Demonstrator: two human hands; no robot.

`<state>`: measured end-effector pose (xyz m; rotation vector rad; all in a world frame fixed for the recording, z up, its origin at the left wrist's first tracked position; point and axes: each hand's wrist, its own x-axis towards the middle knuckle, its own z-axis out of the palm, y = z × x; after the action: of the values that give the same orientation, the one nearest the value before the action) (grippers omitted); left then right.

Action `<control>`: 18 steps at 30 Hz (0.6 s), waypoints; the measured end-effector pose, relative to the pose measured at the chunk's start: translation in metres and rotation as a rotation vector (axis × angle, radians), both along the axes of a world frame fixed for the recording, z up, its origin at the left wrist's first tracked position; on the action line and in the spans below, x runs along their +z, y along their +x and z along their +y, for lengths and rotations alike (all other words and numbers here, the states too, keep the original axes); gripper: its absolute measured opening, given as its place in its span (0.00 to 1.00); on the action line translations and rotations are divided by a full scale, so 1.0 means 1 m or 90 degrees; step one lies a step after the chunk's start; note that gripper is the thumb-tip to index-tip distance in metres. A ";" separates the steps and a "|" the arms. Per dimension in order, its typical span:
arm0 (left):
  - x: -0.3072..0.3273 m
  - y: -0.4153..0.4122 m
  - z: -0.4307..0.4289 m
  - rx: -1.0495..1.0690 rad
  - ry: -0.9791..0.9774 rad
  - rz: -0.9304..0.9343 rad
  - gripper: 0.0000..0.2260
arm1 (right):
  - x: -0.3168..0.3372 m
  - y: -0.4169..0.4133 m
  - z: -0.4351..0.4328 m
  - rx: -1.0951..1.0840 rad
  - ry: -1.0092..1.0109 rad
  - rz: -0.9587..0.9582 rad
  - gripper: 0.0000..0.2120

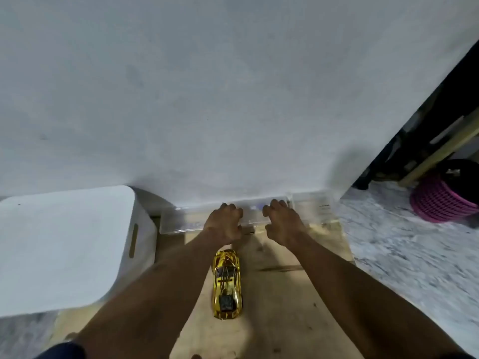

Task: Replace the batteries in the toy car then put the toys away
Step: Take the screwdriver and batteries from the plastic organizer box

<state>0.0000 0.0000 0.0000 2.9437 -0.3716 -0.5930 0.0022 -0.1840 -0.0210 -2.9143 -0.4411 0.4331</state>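
Note:
A shiny gold toy car with black windows lies on the brown board, between my two forearms. At the board's far end, against the white wall, stands a clear plastic box. My left hand and my right hand rest side by side on the box's near rim, fingers curled over the rim. What lies inside the box is blurred. No batteries are visible.
A white box with a slot handle stands at the left, close to the board. A pink woven basket and dark frame parts sit at the right on the grey mottled floor.

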 end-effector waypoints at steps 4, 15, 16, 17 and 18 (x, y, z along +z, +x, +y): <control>-0.010 0.000 -0.003 -0.039 0.068 -0.044 0.21 | -0.009 0.001 0.002 0.025 -0.056 -0.060 0.22; -0.024 0.004 -0.017 -0.008 0.106 -0.116 0.25 | -0.019 -0.004 0.004 -0.018 -0.005 -0.105 0.27; -0.025 0.005 -0.018 -0.006 0.106 -0.119 0.25 | -0.020 -0.004 0.005 -0.015 -0.004 -0.103 0.27; -0.025 0.005 -0.018 -0.004 0.110 -0.116 0.25 | -0.020 -0.003 0.006 -0.010 -0.007 -0.098 0.28; -0.025 0.005 -0.019 -0.001 0.104 -0.116 0.25 | -0.019 -0.001 0.006 -0.003 -0.008 -0.100 0.28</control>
<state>0.0052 -0.0192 -0.0254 3.1664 -0.3574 -0.3722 0.0008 -0.1780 -0.0404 -2.9725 -0.4547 0.2074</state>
